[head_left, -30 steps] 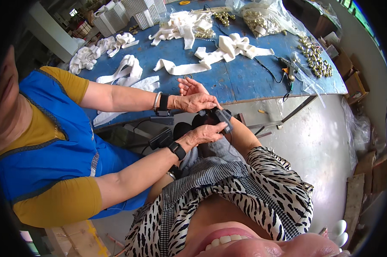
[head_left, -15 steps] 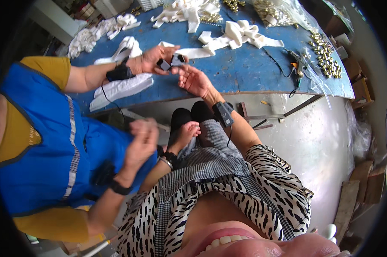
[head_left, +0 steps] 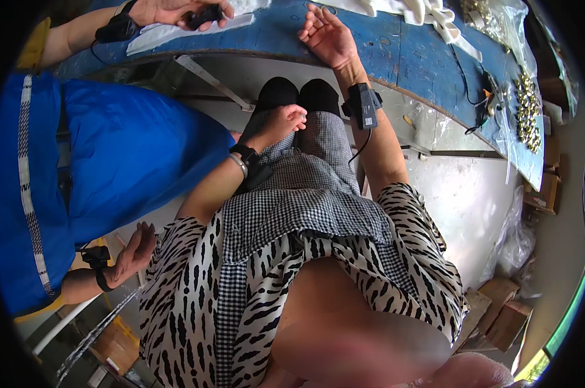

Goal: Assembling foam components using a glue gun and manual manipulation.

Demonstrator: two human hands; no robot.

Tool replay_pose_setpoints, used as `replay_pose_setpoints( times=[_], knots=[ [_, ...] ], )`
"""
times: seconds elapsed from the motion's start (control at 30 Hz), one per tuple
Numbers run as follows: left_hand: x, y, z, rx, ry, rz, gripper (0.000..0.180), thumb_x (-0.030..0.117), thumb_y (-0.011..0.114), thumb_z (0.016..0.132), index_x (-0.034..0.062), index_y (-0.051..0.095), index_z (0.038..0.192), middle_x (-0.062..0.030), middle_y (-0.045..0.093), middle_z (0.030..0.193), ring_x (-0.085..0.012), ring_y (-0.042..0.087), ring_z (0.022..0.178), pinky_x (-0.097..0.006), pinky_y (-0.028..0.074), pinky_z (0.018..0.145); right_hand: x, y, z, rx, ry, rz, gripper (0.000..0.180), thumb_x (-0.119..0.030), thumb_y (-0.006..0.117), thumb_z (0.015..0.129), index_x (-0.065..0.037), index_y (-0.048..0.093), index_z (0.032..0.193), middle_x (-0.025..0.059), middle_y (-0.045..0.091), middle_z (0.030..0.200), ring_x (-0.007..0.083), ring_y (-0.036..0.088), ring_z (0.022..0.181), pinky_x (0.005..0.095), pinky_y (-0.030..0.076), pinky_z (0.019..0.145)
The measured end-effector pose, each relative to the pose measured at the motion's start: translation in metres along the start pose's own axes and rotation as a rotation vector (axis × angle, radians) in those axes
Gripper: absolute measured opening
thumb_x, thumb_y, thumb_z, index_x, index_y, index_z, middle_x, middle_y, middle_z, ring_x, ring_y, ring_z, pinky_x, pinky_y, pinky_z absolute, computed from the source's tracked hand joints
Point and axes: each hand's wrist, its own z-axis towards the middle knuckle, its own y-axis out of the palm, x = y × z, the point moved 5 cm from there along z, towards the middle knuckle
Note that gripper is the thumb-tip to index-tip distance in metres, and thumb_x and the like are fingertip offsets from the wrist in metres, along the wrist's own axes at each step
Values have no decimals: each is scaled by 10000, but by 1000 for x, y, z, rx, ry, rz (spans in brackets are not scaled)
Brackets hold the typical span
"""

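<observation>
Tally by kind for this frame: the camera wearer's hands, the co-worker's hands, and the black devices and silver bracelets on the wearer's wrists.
Wearer's hands, left hand and right hand: 2
Co-worker's hands, upper one and lower one: 2
Black wrist devices, left one and right one: 2
Silver bracelet: 1
Total: 7

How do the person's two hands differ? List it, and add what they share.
The left hand is over the checkered lap; the right hand is at the edge of the blue table. The left hand's fingers curl inward; the right hand's palm shows, fingers more open. A silver bracelet circles the left wrist; none shows on the right. Both hands are bare.
</observation>
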Motion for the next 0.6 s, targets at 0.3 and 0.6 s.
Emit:
replay_pose_setpoints(
  times=[0.3, 0.6],
  knots=[
    [15, 11, -5, 27, 220, 508, 160, 98, 586, 836, 4, 616, 962, -115, 666, 762, -218, 663, 706, -305, 508, 643, 0, 11, -6, 82, -30, 23, 291, -241, 460, 962, -31, 578, 1126, 82, 674, 937, 202, 625, 827, 360, 477, 783],
    [19, 15, -6, 67, 250, 543, 164, 140, 600, 837, 7, 613, 931, -135, 668, 794, -275, 658, 735, -344, 510, 653, 3, 14, -7, 69, -30, 0, 285, -237, 481, 952, -33, 578, 1126, 70, 668, 906, 194, 614, 799, 354, 479, 759]
  ],
)
